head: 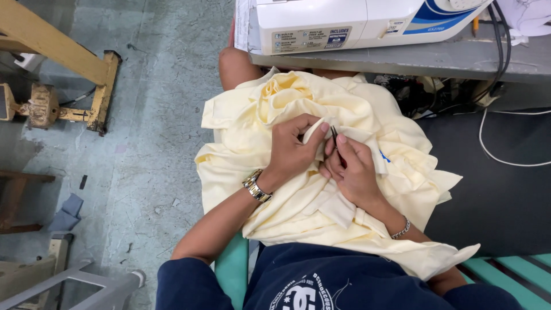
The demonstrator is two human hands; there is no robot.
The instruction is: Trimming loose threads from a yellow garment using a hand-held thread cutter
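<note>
Left hand (290, 150) fingers pinch a fold of soft, crumpled pale-yellow cloth (321, 195), right hand (351, 169) fingers clamped on slim dark metal snips (334, 136) just beside.

A navy shirt (321, 281) with short sleeves and a white round chest print. A metal watch (256, 186) circles the left wrist; a thin silver bracelet (401, 231) circles the right wrist.

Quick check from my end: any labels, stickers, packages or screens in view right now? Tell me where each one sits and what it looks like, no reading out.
Rectangular grey sticker: front of the white sewing machine at top centre, with a blue patch.
Small white label: same machine face, right of the sticker.
Blue swoosh graphic: machine's right end.
Round white print: chest of the navy shirt, bottom centre.
No screens or packages seen.
</note>
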